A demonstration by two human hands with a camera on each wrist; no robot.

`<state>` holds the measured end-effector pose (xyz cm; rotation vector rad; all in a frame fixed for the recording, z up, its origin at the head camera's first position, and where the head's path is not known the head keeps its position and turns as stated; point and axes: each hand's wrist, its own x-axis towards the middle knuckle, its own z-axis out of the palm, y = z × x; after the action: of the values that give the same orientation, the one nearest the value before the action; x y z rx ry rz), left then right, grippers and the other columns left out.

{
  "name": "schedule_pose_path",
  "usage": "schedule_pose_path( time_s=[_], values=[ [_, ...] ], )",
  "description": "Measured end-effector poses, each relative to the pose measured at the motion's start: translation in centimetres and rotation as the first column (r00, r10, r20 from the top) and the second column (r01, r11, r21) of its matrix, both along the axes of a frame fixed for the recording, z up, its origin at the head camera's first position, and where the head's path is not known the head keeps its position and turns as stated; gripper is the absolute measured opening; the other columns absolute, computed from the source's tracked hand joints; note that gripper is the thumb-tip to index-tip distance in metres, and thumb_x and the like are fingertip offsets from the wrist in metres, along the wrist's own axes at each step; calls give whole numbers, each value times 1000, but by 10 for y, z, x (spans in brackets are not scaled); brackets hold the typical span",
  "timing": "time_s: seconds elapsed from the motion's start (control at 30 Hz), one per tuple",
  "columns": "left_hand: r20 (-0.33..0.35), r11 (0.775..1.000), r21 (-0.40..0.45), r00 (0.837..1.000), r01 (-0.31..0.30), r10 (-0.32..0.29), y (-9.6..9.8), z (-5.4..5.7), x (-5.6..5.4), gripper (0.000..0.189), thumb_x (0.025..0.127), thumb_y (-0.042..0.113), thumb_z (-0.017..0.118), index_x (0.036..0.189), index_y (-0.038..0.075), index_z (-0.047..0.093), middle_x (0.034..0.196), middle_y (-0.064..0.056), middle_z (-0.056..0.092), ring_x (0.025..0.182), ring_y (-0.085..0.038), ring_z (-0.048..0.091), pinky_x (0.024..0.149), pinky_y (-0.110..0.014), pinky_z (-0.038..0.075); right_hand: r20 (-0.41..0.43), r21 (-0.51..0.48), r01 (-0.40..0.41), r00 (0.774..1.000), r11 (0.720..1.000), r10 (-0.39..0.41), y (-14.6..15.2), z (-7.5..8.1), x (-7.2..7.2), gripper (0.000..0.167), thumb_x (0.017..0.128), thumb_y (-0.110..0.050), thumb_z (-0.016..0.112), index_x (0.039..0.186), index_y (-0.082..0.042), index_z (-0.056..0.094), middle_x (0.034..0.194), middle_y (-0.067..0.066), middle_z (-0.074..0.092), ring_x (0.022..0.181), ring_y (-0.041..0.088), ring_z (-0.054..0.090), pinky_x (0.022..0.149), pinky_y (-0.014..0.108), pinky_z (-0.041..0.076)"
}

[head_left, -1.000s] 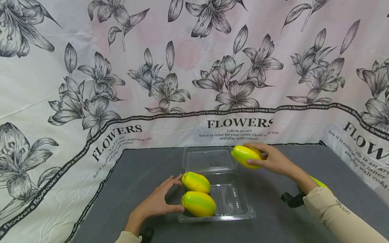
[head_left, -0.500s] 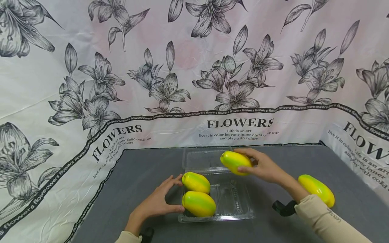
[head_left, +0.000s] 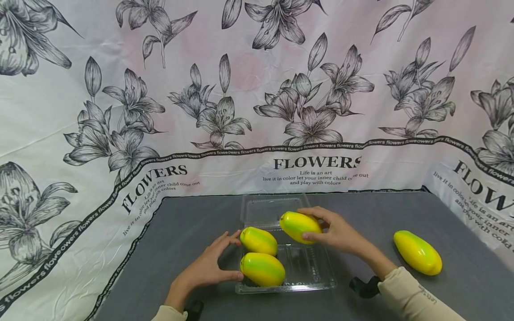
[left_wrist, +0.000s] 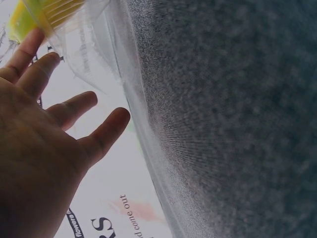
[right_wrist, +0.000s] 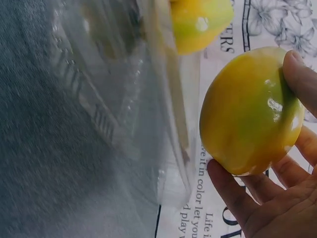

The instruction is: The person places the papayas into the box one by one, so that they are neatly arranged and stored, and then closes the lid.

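A flower-printed cloth (head_left: 225,178) hangs behind the grey table (head_left: 188,218), where a loose fruit (head_left: 417,253) lies to the right. A front fruit (head_left: 263,269) and a back fruit (head_left: 259,241) fill the left of the clear box (head_left: 307,272), its lid (head_left: 261,211) folded back; the left hand (head_left: 208,264) spreads its fingers there, gripping nothing. The right hand (head_left: 339,232) pinches the held fruit (head_left: 299,226) between thumb and fingers, above the box's rear.
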<state>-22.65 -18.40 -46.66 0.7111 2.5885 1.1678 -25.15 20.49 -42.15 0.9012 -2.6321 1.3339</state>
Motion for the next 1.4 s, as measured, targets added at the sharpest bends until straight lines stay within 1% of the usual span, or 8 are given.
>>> schedule_pose_path(
  time_s=[0.13,0.23,0.47,0.53,0.7,0.9,1.1,1.4],
  values=[
    [7,1000,-1,1000,-4,4,0,0,2,69,81,49,83,138,25,52,170,9,24,160,-39,5,112,-84,11,-26,17,14,1000,1000,-14,-7,-7,4,62,88,-32,81,143,-16,58,132,3,64,102,11,61,87,30,56],
    [11,1000,0,1000,-5,5,1,0,3,70,81,49,83,139,25,52,170,8,24,160,-39,4,112,-84,11,-44,34,42,998,999,-40,-11,-12,7,62,86,-35,82,141,-17,60,129,1,65,103,13,56,85,35,52],
    [18,1000,0,1000,-2,2,0,-1,2,69,82,49,83,139,26,52,170,7,23,160,-39,4,113,-83,11,-76,64,100,993,993,-95,-16,-21,11,62,82,-35,85,138,-20,63,133,-1,68,108,15,51,87,37,29],
    [17,1000,2,1000,-2,2,0,-1,1,69,82,49,83,139,26,52,171,7,23,160,-39,4,113,-84,11,-85,59,102,992,993,-97,-17,-23,11,62,82,-34,86,138,-18,63,133,0,68,108,15,52,85,37,26],
    [6,1000,-1,1000,6,-6,0,0,-1,68,82,48,83,138,26,52,171,7,22,160,-39,4,111,-85,12,-147,75,122,983,990,-110,-19,-30,12,64,80,-33,87,136,-15,64,133,4,69,106,17,55,84,35,25],
    [8,1000,3,1000,5,-5,1,1,-1,68,82,48,83,138,27,52,170,8,23,160,-38,4,111,-84,12,-220,87,156,966,984,-134,-22,-42,12,61,78,-36,88,132,-18,67,126,0,72,97,14,56,82,35,24],
    [12,1000,3,1000,1,-1,2,1,0,69,81,50,83,139,29,52,171,9,23,160,-37,4,112,-84,12,-231,83,176,961,981,-153,-25,-47,12,61,77,-35,89,132,-20,66,124,-2,73,97,15,58,83,36,25],
    [9,1000,-7,1000,-2,2,0,0,0,68,82,49,83,139,28,52,171,8,23,160,-39,5,112,-84,12,-248,82,191,954,978,-166,-29,-50,13,61,76,-32,90,132,-20,67,123,-1,71,106,23,64,84,35,28]
  ],
)
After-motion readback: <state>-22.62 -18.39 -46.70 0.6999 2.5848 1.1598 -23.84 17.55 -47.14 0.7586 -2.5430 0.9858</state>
